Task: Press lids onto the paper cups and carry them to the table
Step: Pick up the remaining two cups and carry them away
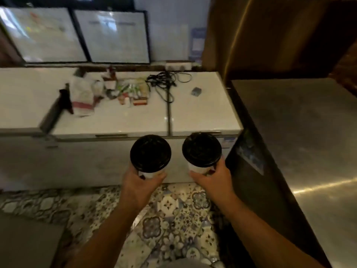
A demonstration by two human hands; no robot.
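I hold two white paper cups upright in front of me, each capped with a black lid. My left hand [140, 185] grips the left cup [150, 152] around its lower wall. The right cup [201, 149] is held the same way by my right hand [212, 179]. Both cups hang in the air above the patterned tile floor, side by side and apart from each other. Only a thin band of white cup wall shows under each lid.
A white chest freezer [135, 120] stands straight ahead, with bags, packets and a black cable [164, 84] on top. A steel counter [301, 132] runs along the right. Patterned floor tiles [173, 219] lie below. Glass-fronted cabinets [77, 35] stand behind the freezer.
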